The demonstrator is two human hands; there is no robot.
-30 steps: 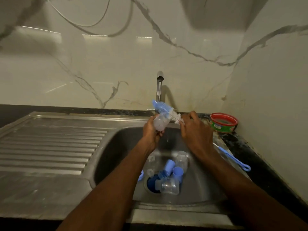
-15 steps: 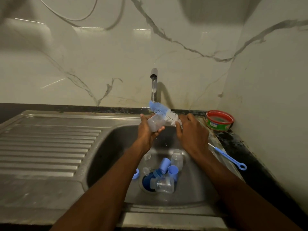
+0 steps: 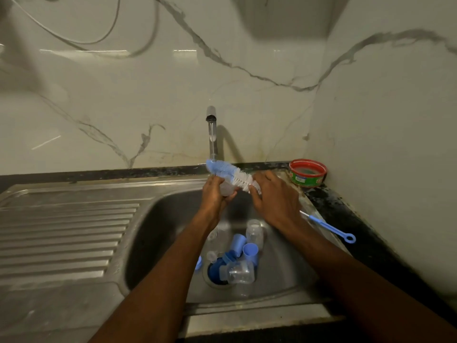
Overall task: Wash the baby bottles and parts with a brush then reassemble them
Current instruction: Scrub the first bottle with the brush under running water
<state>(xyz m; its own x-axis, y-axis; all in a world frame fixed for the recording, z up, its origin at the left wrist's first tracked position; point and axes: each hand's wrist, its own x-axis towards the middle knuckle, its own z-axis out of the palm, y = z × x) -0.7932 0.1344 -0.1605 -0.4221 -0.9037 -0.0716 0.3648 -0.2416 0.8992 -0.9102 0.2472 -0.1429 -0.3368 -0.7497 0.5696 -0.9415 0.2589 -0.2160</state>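
Head view showed a clear bottle (image 3: 227,188) gripped in the left hand (image 3: 214,194) over the sink (image 3: 158,233), under the tap (image 3: 211,129). Its fingers curled round the bottle. The right hand (image 3: 274,196) pinched a brush (image 3: 232,173) by its base, bristles lying across the bottle's top. Down by the drain lay more bottles (image 3: 241,272) and blue caps (image 3: 250,251). A thin blue brush (image 3: 329,227) rested on the sink's right edge, near a red tub (image 3: 308,172).
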